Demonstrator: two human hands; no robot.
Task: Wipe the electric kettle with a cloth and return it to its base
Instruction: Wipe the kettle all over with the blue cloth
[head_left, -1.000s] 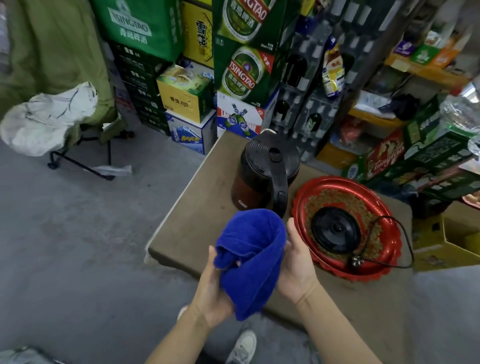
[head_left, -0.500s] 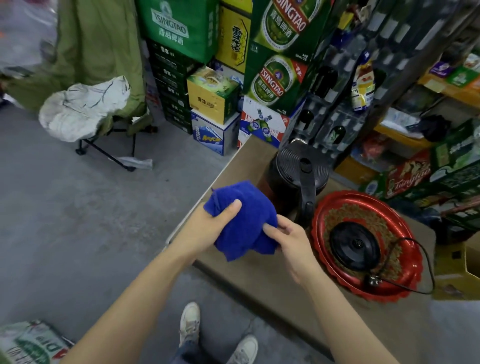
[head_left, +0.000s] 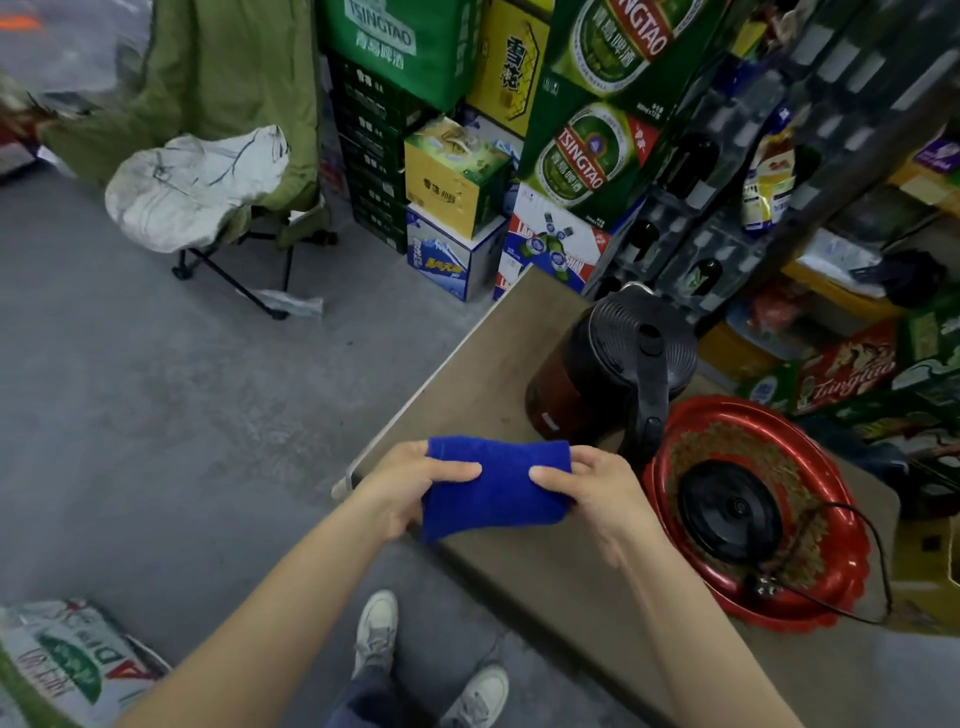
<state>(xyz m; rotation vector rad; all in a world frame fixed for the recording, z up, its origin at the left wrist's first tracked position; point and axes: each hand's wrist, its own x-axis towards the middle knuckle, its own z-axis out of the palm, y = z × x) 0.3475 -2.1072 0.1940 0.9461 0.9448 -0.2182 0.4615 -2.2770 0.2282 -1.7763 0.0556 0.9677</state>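
Observation:
A dark electric kettle (head_left: 597, 374) with a black ribbed lid and black handle stands upright on the brown table (head_left: 493, 358), off its base. Its round black base (head_left: 730, 512) lies in a red tray (head_left: 831, 499) to the right, with a cord trailing off. A folded blue cloth (head_left: 498, 491) is held flat between both hands, in front of the kettle and apart from it. My left hand (head_left: 415, 483) grips its left end, my right hand (head_left: 597, 493) its right end.
Stacked beer cartons (head_left: 587, 150) and a bottle rack stand behind the table. A folding chair with a white sack (head_left: 197, 182) sits on the grey floor at left. A printed sack (head_left: 67, 660) lies at bottom left. Goods boxes crowd the right side.
The cloth went from hanging bunched between my hands to being folded into a flat rectangle stretched between both hands. The view shifted left and down.

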